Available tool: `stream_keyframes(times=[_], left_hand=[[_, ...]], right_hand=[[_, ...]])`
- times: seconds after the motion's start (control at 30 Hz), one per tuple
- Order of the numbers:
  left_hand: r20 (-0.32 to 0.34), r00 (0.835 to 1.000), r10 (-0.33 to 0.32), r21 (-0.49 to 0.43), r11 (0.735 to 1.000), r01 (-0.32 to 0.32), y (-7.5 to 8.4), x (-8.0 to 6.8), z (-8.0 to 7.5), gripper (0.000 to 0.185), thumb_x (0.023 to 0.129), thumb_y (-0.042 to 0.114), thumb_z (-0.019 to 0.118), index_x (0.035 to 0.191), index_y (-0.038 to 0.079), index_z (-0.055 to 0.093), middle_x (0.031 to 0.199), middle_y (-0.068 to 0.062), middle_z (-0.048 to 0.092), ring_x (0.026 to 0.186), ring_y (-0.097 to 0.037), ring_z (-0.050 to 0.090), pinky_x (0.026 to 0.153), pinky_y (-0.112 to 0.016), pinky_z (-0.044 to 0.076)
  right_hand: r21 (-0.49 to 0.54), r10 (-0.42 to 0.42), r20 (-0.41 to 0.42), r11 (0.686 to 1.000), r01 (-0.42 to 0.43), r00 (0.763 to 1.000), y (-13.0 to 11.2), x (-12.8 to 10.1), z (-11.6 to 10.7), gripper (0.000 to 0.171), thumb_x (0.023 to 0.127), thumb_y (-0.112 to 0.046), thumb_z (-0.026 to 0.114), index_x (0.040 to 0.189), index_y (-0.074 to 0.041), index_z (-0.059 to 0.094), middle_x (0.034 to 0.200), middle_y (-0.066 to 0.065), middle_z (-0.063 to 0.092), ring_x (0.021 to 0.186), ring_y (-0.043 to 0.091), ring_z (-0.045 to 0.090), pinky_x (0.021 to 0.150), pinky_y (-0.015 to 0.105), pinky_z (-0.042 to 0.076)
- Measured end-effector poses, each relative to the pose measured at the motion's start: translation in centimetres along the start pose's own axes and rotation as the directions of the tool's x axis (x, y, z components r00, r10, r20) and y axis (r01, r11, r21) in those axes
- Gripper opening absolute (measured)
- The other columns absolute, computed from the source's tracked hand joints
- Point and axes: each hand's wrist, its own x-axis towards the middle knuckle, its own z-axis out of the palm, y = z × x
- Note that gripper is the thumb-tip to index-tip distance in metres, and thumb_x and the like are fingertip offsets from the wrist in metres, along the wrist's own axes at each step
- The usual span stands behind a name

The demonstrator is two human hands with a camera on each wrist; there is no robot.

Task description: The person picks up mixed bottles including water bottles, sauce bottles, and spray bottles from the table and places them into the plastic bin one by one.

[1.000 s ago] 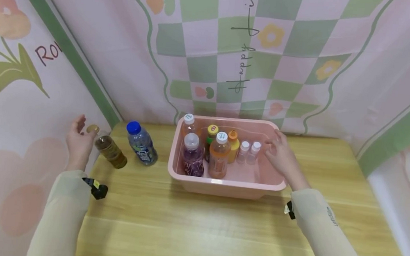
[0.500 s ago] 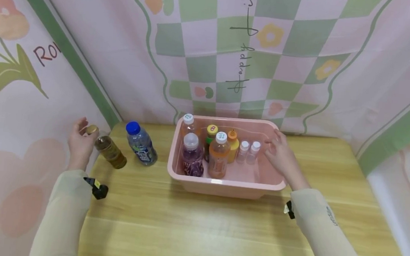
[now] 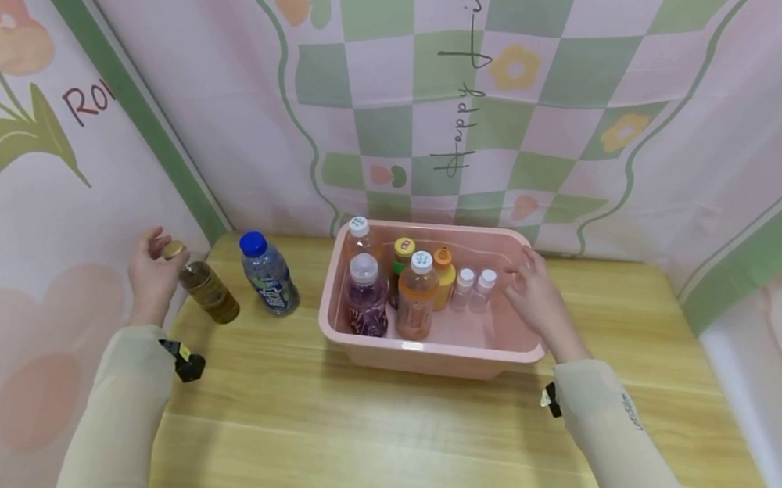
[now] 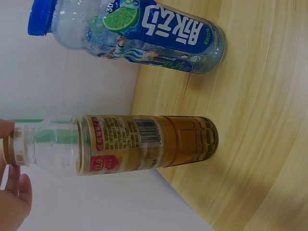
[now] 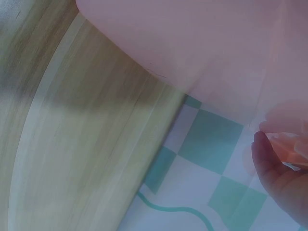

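Left hand (image 3: 151,276), at the far left edge of a wooden table (image 3: 415,435), curls its fingertips (image 4: 7,131) round the gold cap of a brown tea bottle (image 3: 206,289), which stands on the table tilted toward that hand. In the left wrist view the tea bottle (image 4: 125,144) shows a gold label with a barcode and a small red patch with figures too small to read surely; its dark tea fills only the lower part. Just to the right of it, apart from it, stands a clear bottle with a blue cap (image 3: 268,273); its blue label (image 4: 163,29) carries large white Chinese characters and a picture of a lime slice. Further right, the right hand (image 3: 534,297) rests with loosely spread, relaxed fingers on the right rim of a pink plastic tub (image 3: 423,349), holding nothing. Inside the tub, to the left of that hand, stand two small clear bottles with white caps (image 3: 475,287), then a yellow bottle with an orange cap (image 3: 443,276), an orange drink with a white cap (image 3: 417,298), a dark bottle with a yellow cap (image 3: 401,265), a purple drink (image 3: 365,296) and a pale orange bottle (image 3: 358,239) at the back left corner. Behind the table hangs a pink and green checked cloth (image 3: 591,75) with flowers and the handwritten words "happy life" running upward.
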Motion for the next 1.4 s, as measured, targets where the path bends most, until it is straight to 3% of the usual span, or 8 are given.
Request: stream_keyframes(times=[0.3,0.53,0.77,0.93,1.2,1.4], left_hand=[[-0.021,1.000,0.016,0.028,0.999,-0.016,-0.4,-0.1,-0.2,0.064,0.091,0.009,0.058,0.148,0.013,0.030,0.150,-0.008,0.040,0.135,-0.022,0.038,0.114,-0.032,0.038],[0.000,1.000,0.031,0.033,0.999,-0.031,-0.9,-0.3,-0.1,0.069,0.088,0.004,0.055,0.150,0.013,0.026,0.152,-0.009,0.036,0.137,-0.025,0.037,0.113,-0.039,0.040],[-0.007,0.997,0.078,0.016,0.997,-0.077,-1.0,-0.6,0.7,0.075,0.082,-0.003,0.057,0.149,0.013,0.026,0.143,-0.009,0.039,0.132,-0.025,0.043,0.106,-0.036,0.045],[0.002,0.996,0.094,0.012,0.996,-0.094,-1.2,-1.0,0.8,0.075,0.081,-0.005,0.055,0.149,0.012,0.027,0.147,-0.010,0.037,0.134,-0.027,0.041,0.108,-0.040,0.045],[-0.053,0.987,0.151,0.002,0.988,-0.151,-1.9,-2.0,1.2,0.066,0.084,-0.001,0.053,0.146,0.010,0.032,0.146,-0.011,0.040,0.133,-0.029,0.042,0.109,-0.043,0.043],[-0.116,0.970,0.215,-0.018,0.976,-0.219,-2.7,-2.7,1.7,0.060,0.084,0.000,0.055,0.141,0.006,0.040,0.139,-0.014,0.045,0.126,-0.030,0.046,0.106,-0.043,0.044]], right_hand=[[-0.017,-0.010,-0.002,1.000,0.010,1.000,0.2,0.0,0.1,0.036,0.089,-0.009,0.054,0.120,0.008,0.054,0.153,0.030,0.017,0.118,0.058,0.044,0.100,0.066,0.040],[-0.023,-0.022,-0.005,0.999,0.022,1.000,0.0,0.0,0.0,0.036,0.089,-0.009,0.054,0.120,0.008,0.054,0.152,0.031,0.018,0.118,0.059,0.043,0.099,0.067,0.040],[-0.011,-0.004,0.009,1.000,0.005,1.000,-0.1,0.0,-0.1,0.037,0.089,-0.008,0.054,0.122,0.009,0.053,0.153,0.030,0.017,0.119,0.059,0.042,0.100,0.068,0.038],[-0.010,-0.004,0.016,1.000,0.004,1.000,-0.2,0.0,-0.2,0.037,0.089,-0.008,0.054,0.122,0.008,0.054,0.153,0.031,0.017,0.121,0.059,0.041,0.102,0.067,0.037],[-0.001,0.004,0.015,1.000,-0.004,1.000,-0.2,-0.1,-0.2,0.037,0.090,-0.009,0.053,0.123,0.008,0.053,0.154,0.030,0.016,0.121,0.058,0.041,0.102,0.067,0.037],[0.004,0.003,0.009,1.000,-0.003,1.000,0.0,-0.1,0.0,0.038,0.089,-0.010,0.053,0.123,0.008,0.054,0.154,0.029,0.016,0.121,0.059,0.041,0.102,0.067,0.037]])
